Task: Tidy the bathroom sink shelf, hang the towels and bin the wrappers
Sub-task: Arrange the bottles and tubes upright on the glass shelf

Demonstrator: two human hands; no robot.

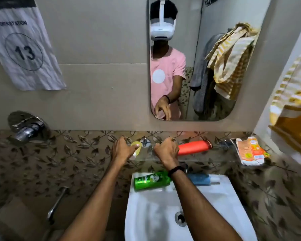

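Observation:
A glass shelf (221, 158) runs above the white sink (156, 214). My left hand (121, 150) is closed around a small pale yellow bottle (137, 146) at the shelf's left end. My right hand (166, 151) grips the near end of an orange-red bottle (196, 147) that lies on its side on the shelf. An orange wrapper (251, 150) lies at the shelf's right end. On the sink's back rim lie a green bottle (152, 180) and a blue bottle (200, 179), partly hidden by my right forearm. A yellow striped towel (292, 105) hangs at the right.
A mirror (198, 58) above the shelf reflects a person and towels hung on a door behind. A chrome tap (27, 129) and a pipe (56, 206) sit on the left wall. A paper sign reading 13 (24, 51) hangs top left. The drain (180, 218) is in the basin.

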